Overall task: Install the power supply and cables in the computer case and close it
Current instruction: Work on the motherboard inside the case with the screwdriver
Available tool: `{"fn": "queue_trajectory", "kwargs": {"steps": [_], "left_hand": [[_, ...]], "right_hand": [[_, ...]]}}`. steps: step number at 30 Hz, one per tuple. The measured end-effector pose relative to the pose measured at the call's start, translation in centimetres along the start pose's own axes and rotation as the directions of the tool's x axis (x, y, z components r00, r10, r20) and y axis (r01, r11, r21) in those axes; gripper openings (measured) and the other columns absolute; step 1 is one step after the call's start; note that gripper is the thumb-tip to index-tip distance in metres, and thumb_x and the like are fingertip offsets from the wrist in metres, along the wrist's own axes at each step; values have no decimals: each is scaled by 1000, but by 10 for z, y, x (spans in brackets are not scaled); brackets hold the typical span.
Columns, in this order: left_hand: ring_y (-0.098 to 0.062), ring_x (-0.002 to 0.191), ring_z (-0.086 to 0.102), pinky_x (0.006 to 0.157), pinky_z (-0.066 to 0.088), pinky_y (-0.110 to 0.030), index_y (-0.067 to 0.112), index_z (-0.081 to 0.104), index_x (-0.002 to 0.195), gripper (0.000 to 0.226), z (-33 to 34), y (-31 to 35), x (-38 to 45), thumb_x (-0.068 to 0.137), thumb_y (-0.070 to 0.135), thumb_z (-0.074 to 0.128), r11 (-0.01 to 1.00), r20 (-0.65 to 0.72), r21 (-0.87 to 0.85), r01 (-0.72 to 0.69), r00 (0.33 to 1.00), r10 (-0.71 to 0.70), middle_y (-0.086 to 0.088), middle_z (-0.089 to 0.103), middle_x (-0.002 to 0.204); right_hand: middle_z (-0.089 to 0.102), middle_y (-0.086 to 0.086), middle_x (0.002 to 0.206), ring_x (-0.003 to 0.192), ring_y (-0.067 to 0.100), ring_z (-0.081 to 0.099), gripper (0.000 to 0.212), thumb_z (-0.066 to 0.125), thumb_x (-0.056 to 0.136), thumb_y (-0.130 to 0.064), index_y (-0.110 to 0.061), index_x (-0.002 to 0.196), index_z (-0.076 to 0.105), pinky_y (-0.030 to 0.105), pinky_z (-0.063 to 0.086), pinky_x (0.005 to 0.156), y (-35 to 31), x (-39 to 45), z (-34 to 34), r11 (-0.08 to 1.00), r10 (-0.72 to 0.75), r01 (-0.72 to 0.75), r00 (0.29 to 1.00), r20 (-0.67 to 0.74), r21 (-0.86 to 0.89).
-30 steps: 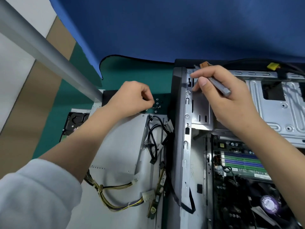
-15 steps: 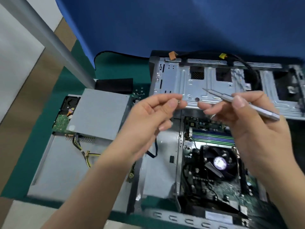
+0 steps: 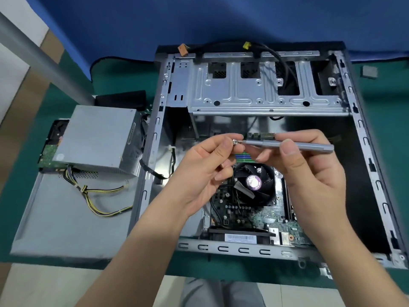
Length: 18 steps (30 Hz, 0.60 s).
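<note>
**Bare arms, grey trousers**

Both forearms are bare to the frame's lower edge, with no watch, ring or glove on the left hand (image 3: 204, 171) or right hand (image 3: 309, 173). Fingernails are short. Grey trousers (image 3: 221, 293) cover the legs

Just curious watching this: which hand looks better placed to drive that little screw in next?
Probably the right hand: it already holds the screwdriver, tip at the screw pinched by the left hand.

The open grey computer case (image 3: 261, 100) is bare stamped sheet metal with a dull sheen. The boxy grey power supply (image 3: 97, 138) is matt brushed metal. The slim grey screwdriver (image 3: 294, 145) looks smooth satin metal. The green table mat (image 3: 124, 74) is matt.
</note>
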<state>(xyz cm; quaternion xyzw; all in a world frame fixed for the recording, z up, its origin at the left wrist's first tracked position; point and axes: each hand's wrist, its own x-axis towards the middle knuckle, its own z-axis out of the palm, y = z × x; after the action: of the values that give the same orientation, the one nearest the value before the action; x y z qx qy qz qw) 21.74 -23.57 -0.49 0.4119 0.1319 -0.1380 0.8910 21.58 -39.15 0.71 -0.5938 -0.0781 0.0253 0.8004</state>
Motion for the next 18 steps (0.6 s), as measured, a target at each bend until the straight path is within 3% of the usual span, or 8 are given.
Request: {"fn": "queue_trajectory", "kwargs": {"steps": [11,18], "left_hand": [[-2,50,37,38,32,-9,15,77,76,20,0,-1,5,77,16,57,998,-27,69,-1,1000,3,3,65,67],[-3,48,36,41,34,-11,18,78,78,16,-6,-5,8,77,19,61,965,-50,252,-68,995,84,2,68,69]], "right_hand": [[68,-3,79,80,15,67,8,49,93,-11,-14,98,54,28,52,84,5,-4,-3,999,-17,18,1000,18,-37],[69,-1,71,74,13,69,3,59,88,-18,-16,86,57,23,53,76,4,-2,-2,996,21,-26,998,-57,-90]]}}
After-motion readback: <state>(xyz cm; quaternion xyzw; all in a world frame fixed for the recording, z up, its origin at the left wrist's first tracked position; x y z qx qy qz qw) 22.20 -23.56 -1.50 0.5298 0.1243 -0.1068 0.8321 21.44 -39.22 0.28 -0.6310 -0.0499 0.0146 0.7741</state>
